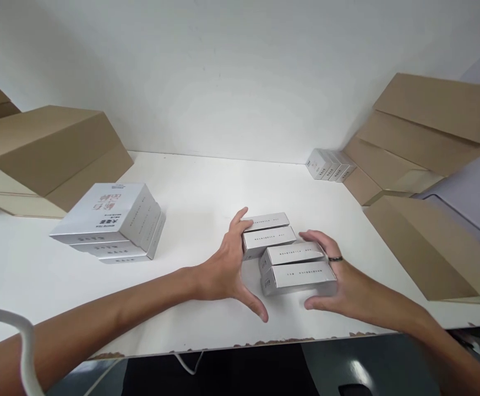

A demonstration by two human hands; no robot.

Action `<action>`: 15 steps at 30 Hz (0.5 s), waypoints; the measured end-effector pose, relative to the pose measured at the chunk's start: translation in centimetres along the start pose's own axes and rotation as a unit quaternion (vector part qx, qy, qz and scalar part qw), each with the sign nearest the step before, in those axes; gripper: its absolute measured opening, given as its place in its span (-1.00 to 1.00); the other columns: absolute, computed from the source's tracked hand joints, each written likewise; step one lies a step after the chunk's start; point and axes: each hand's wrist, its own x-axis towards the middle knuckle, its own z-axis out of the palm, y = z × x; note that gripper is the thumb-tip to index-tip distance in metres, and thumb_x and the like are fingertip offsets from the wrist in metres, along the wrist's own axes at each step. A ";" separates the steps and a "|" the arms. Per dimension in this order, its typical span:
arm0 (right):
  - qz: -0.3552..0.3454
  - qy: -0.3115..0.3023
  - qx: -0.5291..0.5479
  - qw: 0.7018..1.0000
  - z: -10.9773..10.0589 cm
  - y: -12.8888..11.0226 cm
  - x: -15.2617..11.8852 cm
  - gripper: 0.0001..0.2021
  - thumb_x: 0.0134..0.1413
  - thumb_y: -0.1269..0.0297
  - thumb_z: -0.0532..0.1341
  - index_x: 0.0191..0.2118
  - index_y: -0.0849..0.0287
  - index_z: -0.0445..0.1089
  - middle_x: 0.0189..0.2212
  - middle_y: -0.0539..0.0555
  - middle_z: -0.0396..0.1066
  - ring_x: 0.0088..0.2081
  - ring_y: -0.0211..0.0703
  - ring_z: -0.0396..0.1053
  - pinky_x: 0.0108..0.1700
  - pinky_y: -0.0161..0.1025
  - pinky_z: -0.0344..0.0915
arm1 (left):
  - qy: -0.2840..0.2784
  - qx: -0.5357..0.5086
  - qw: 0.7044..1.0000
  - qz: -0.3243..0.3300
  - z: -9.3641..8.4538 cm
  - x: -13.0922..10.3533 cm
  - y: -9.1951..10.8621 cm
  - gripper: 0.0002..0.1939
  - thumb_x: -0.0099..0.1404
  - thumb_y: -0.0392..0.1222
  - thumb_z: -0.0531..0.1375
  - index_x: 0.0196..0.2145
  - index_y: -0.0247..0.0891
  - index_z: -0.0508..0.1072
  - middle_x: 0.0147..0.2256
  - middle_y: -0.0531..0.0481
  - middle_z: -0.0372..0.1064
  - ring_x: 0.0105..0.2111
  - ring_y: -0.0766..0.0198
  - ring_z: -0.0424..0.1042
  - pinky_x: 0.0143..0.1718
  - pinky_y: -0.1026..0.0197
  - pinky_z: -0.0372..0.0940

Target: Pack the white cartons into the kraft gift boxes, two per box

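Note:
Several slim white boxes (300,276) stand on edge side by side in the middle of the white table, the back two shifted a little to the left of the front two. My left hand (232,267) is at their left side, thumb and fingers spread wide, fingertips against the back boxes. At the right end of the front boxes is my right hand (333,272), with a dark ring on one finger; its thumb and fingers are apart, around the corner of the boxes. Neither hand is closed round a box.
A stack of white boxes (108,214) sits at the left. More small white boxes (326,165) stand at the back right. Brown cartons (58,148) lie at the far left, others (421,143) at the right. A white cable (27,341) hangs at the lower left.

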 end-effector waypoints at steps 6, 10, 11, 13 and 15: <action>-0.061 -0.016 0.139 0.988 2.3 0.0 2.4 0.21 -0.12 -0.01 0.52 0.40 -0.33 -0.43 0.44 0.09 -0.19 0.37 0.06 0.13 0.31 0.03 0.29 | 0.011 -0.068 0.997 0.022 0.9 1.0 0.6 0.24 -0.10 -0.17 0.53 0.29 0.01 -0.22 0.22 -0.27 -0.21 0.36 -0.34 -0.14 0.26 -0.34 0.21; -0.090 -0.034 0.131 0.987 1.9 0.1 3.0 0.30 -0.12 0.01 0.53 0.41 -0.37 -0.55 0.50 0.08 -0.44 0.46 0.14 -0.08 0.38 0.13 0.17 | -0.038 -0.095 0.995 0.008 0.1 0.9 1.3 0.20 -0.08 -0.26 0.45 0.30 0.00 -0.25 0.16 -0.24 -0.14 0.22 -0.22 0.11 0.10 -0.18 0.38; -0.092 -0.043 0.127 0.987 1.7 0.1 3.0 0.34 -0.14 0.02 0.54 0.41 -0.37 -0.60 0.50 0.09 -0.43 0.47 0.16 -0.11 0.39 0.17 0.14 | -0.056 -0.100 0.993 0.004 -0.2 0.8 1.5 0.19 -0.06 -0.26 0.44 0.31 0.01 -0.25 0.17 -0.24 -0.14 0.19 -0.19 0.15 0.06 -0.16 0.41; -0.104 -0.055 0.128 0.985 1.4 0.0 3.2 0.42 -0.19 0.03 0.56 0.41 -0.35 -0.67 0.50 0.12 -0.38 0.47 0.16 -0.14 0.40 0.21 0.09 | -0.090 -0.113 0.990 -0.003 -0.8 0.6 1.7 0.15 -0.01 -0.25 0.42 0.31 0.04 -0.25 0.18 -0.24 -0.14 0.13 -0.12 0.22 0.00 -0.12 0.45; -0.121 -0.068 0.142 0.980 1.3 -0.1 3.6 0.47 -0.24 0.04 0.59 0.41 -0.32 -0.69 0.49 0.14 -0.30 0.46 0.15 -0.11 0.40 0.20 0.10 | -0.109 -0.118 0.987 -0.003 -1.1 0.5 1.8 0.16 0.01 -0.26 0.42 0.32 0.07 -0.26 0.21 -0.25 -0.17 0.14 -0.11 0.23 0.01 -0.14 0.45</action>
